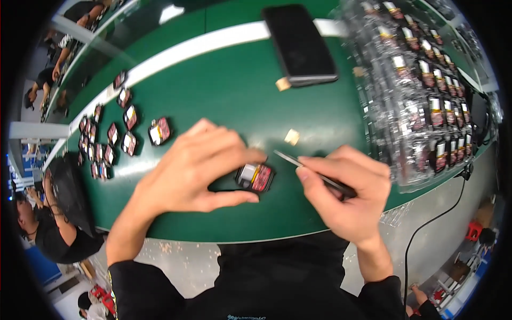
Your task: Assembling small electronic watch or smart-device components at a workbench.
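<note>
My left fingers point(255, 156) are curled in a narrow C around one small black module point(256, 177), index at its far edge, thumb at the near one. Right fingers point(320, 164) are pinched on a slim pointed tool point(288, 157), tip just right of the module and not touching it. I'd guess this is the steady-it-and-work-on-it step, so the next move probably calls for a still left grip and a careful tip. Further out on the green counter point(229, 96): a tan square point(292, 137), loose modules point(129, 117) off left, clear plastic trays point(413, 186) right.
</note>
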### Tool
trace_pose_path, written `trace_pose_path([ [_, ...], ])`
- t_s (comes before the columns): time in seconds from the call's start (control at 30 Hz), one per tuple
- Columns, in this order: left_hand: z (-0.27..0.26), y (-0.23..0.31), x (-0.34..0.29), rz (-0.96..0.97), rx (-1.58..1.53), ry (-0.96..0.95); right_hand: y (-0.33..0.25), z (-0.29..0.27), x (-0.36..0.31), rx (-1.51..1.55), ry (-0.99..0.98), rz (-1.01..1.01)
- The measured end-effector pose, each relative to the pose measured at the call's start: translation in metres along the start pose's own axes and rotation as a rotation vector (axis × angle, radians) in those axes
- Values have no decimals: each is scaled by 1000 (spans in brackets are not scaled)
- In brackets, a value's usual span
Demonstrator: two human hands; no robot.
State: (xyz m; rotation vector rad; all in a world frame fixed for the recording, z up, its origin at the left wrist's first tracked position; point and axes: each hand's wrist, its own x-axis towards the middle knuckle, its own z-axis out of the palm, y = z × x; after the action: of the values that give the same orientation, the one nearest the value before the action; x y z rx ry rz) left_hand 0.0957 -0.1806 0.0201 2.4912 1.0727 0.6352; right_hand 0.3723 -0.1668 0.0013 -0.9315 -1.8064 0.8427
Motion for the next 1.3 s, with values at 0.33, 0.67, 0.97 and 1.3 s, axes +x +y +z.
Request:
trace_pose_path([
  [0.33, -21, -4, 33, -92, -147, 207, -1, -2, -5, 121, 55, 57],
  [0.67, -70, -72, 253, 84, 42, 18, -2, 1, -5, 119, 3, -17],
  [0.97, -63, -76, 212, -1, -73, 196, -5, -5, -7, 68, 42, 5],
  [1.3, -163, -278, -76, -975, 797, 270, -6, -3, -3, 75, 11, 10],
])
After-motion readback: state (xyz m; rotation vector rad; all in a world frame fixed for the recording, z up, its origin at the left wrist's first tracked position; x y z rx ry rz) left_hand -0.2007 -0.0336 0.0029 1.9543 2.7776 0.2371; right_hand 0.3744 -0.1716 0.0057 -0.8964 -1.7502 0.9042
